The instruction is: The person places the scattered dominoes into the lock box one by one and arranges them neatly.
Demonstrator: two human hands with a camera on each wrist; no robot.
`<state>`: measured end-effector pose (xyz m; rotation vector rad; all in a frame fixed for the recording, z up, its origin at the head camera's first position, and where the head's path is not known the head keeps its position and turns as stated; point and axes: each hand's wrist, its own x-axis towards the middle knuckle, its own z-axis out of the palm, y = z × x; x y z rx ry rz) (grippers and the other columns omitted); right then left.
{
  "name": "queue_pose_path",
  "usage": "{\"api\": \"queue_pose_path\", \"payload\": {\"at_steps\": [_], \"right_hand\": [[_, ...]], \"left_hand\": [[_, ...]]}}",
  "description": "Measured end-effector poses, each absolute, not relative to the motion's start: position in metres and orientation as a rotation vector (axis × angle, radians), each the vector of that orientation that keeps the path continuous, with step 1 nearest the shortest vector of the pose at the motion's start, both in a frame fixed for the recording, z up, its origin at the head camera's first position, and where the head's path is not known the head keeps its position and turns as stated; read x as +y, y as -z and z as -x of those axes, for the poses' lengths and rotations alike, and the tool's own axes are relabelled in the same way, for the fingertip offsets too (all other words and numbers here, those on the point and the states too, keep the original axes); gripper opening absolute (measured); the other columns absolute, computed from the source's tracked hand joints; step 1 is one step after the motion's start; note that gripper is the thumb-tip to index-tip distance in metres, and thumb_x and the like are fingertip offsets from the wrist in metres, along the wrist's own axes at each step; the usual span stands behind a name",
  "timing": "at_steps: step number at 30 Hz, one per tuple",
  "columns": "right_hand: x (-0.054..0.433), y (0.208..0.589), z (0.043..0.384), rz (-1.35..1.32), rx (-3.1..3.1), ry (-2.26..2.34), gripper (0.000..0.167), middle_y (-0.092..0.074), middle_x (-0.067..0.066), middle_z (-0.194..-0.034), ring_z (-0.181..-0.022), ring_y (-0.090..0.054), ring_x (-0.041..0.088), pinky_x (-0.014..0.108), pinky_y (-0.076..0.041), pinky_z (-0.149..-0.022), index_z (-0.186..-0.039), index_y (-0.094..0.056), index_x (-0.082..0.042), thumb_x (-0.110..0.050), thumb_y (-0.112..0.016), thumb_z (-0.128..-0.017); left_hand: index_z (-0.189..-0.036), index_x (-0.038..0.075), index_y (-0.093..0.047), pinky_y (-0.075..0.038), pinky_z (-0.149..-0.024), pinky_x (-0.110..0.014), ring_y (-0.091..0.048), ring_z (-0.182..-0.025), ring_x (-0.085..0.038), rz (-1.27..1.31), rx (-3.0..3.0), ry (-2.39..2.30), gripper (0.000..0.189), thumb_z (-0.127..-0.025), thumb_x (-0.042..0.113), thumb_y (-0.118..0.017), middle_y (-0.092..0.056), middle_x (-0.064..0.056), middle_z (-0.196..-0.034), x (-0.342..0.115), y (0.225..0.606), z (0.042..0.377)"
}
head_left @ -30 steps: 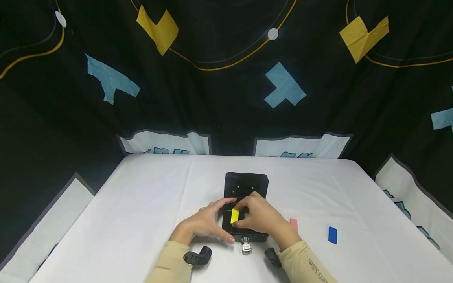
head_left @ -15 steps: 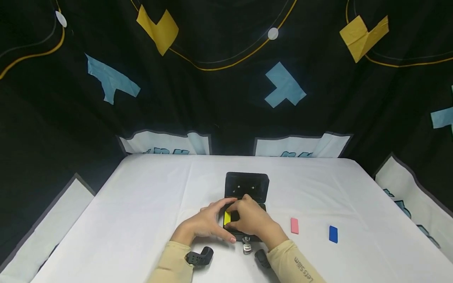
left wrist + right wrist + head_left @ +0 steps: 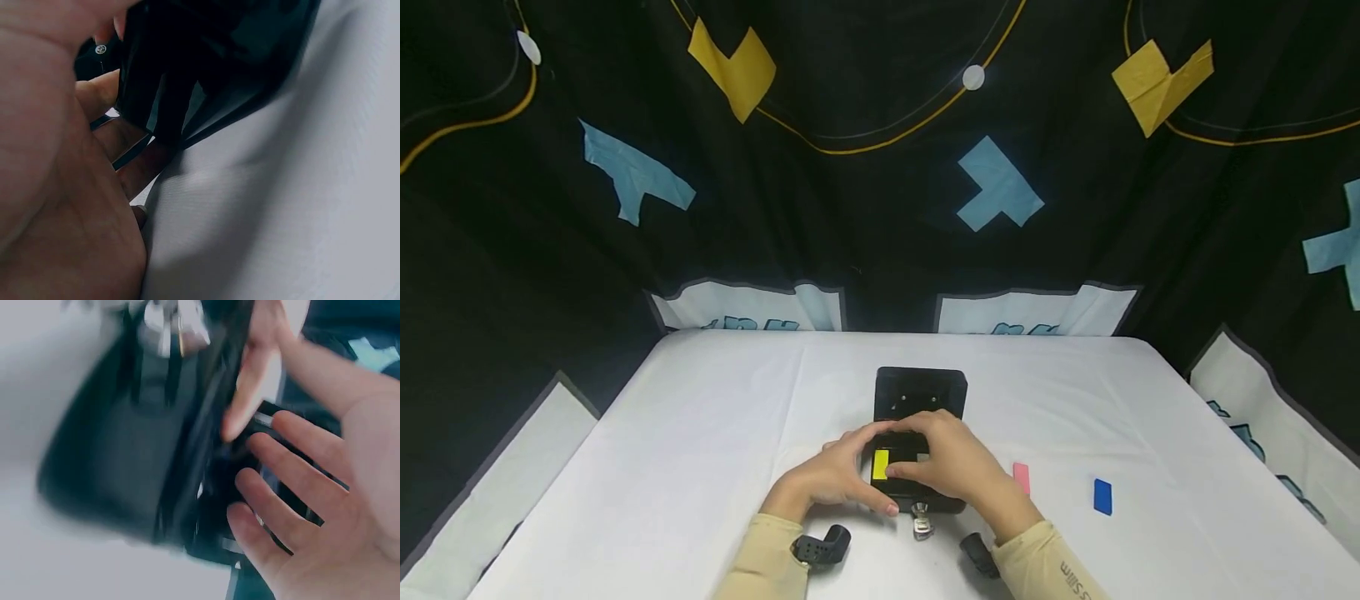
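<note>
A black box (image 3: 917, 492) stands with its lid (image 3: 921, 385) raised in the head view. My left hand (image 3: 826, 477) grips the box's left side, thumb at the front corner and fingers round the far corner, as the left wrist view (image 3: 206, 69) box wall also shows. A yellow block (image 3: 881, 464) lies inside along the left wall. Over the box's right part arches my right hand (image 3: 953, 454), holding nothing, its thumb tip close beside the yellow block. Right wrist view shows relaxed, spread fingers (image 3: 275, 506). A small greyish piece beside the right thumb is partly hidden.
A silver latch (image 3: 921, 522) sticks out from the box's front. On the white tablecloth (image 3: 715, 417) to the right lie a pink block (image 3: 1022, 477) and, farther over, a blue block (image 3: 1102, 497). A black curtain (image 3: 865, 225) hangs behind the table.
The right hand carried the yellow block left to the box's left wall, let go of it and drew back slightly right. The left hand has stayed on the box.
</note>
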<state>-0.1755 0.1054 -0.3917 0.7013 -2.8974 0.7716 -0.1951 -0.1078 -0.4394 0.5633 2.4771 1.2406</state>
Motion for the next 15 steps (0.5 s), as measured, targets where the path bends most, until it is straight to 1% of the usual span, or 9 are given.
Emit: {"api": "queue_pose_path", "payload": {"at_steps": [3, 7, 10, 15], "right_hand": [[0.123, 0.385, 0.171, -0.590, -2.887, -0.938, 0.070, -0.062, 0.005, -0.134, -0.126, -0.054, 0.031, 0.053, -0.046, -0.103, -0.132, -0.066, -0.015, -0.044, -0.090, -0.073], [0.155, 0.383, 0.165, -0.433, -2.873, -1.044, 0.084, -0.056, 0.010, -0.142, -0.126, -0.054, 0.037, 0.057, -0.048, -0.099, -0.140, -0.059, -0.016, -0.044, -0.093, -0.068], [0.180, 0.386, 0.161, -0.377, -2.870, -1.063, 0.089, -0.056, 0.012, -0.141, -0.122, -0.055, 0.039, 0.055, -0.050, -0.095, -0.141, -0.057, -0.013, -0.041, -0.095, -0.066], [0.212, 0.396, 0.154, -0.296, -2.936, -1.043, 0.093, -0.060, 0.012, -0.133, -0.115, -0.057, 0.036, 0.053, -0.052, -0.091, -0.137, -0.061, -0.009, -0.038, -0.099, -0.057]], "left_hand": [[-0.152, 0.041, -0.039, -0.029, -0.101, -0.076, -0.030, -0.136, -0.046, -0.583, 2.485, -1.245, 0.110, -0.059, 0.044, -0.097, -0.036, -0.004, -0.157, -0.107, 0.440, 0.196], [-0.150, 0.045, -0.040, -0.029, -0.102, -0.074, -0.033, -0.134, -0.044, -0.593, 2.489, -1.261, 0.110, -0.057, 0.042, -0.098, -0.039, -0.002, -0.156, -0.106, 0.440, 0.197], [-0.150, 0.044, -0.041, -0.029, -0.103, -0.074, -0.033, -0.134, -0.043, -0.585, 2.490, -1.272, 0.111, -0.055, 0.041, -0.099, -0.039, -0.002, -0.156, -0.106, 0.441, 0.197], [-0.150, 0.044, -0.042, -0.028, -0.103, -0.074, -0.032, -0.135, -0.044, -0.571, 2.485, -1.280, 0.111, -0.055, 0.040, -0.099, -0.039, -0.003, -0.156, -0.106, 0.441, 0.196]]}}
